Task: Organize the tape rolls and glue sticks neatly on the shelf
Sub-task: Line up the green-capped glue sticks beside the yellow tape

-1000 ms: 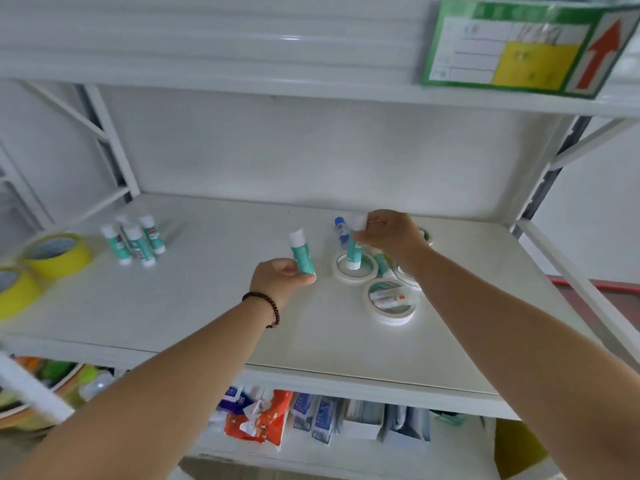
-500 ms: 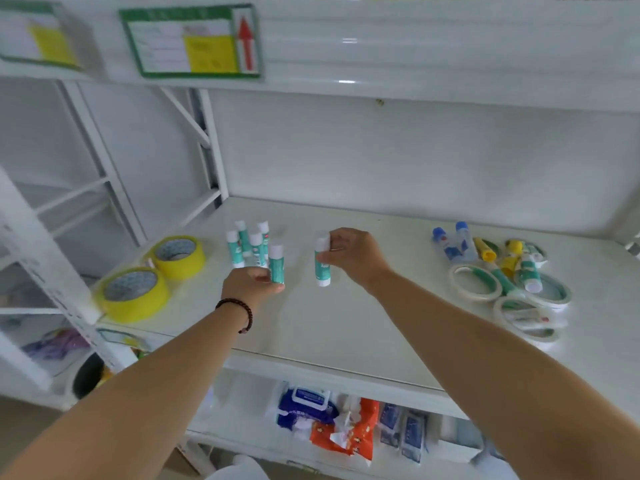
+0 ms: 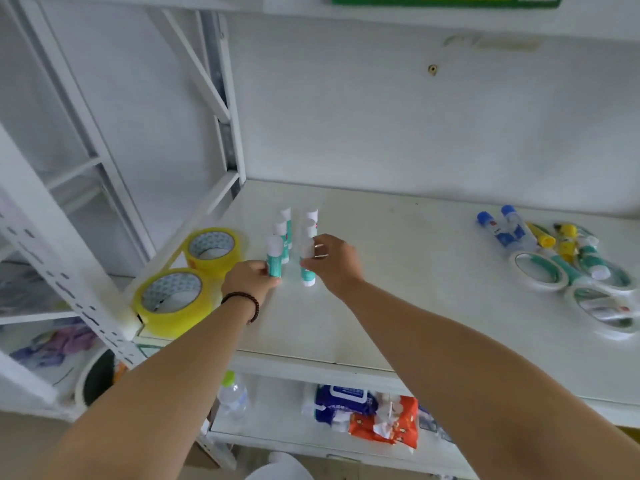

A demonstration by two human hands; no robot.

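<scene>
- The left hand [image 3: 250,279] has its fingers curled round the lower part of a teal glue stick [image 3: 274,256] with a white cap, held upright at the front of the left row.
- The right hand [image 3: 335,261] pinches a second glue stick [image 3: 307,264] near its cap — this one also stands upright, its white base low over or on the shelf board; contact cannot be told.
- A dark bead bracelet [image 3: 246,302] circles the left wrist.
- Just behind the two held sticks stand four more upright glue sticks [image 3: 286,227], in two short rows that run toward the back of the white shelf [image 3: 408,306].
- To the left of the rows lie two yellow tape rolls [image 3: 194,275] flat on the board, one near the front edge and one just behind it, touching or nearly so.
- Well apart, at the right end of the shelf, sits a loose heap — white tape rolls [image 3: 568,285] overlapping one another, with teal glue sticks, blue-capped glue bottles [image 3: 502,228] and yellow-capped tubes [image 3: 550,239] lying on and beside them.
- On the lower shelf lie a clear bottle [image 3: 232,398] with a green cap and blue and orange wipe packs [image 3: 363,415].
</scene>
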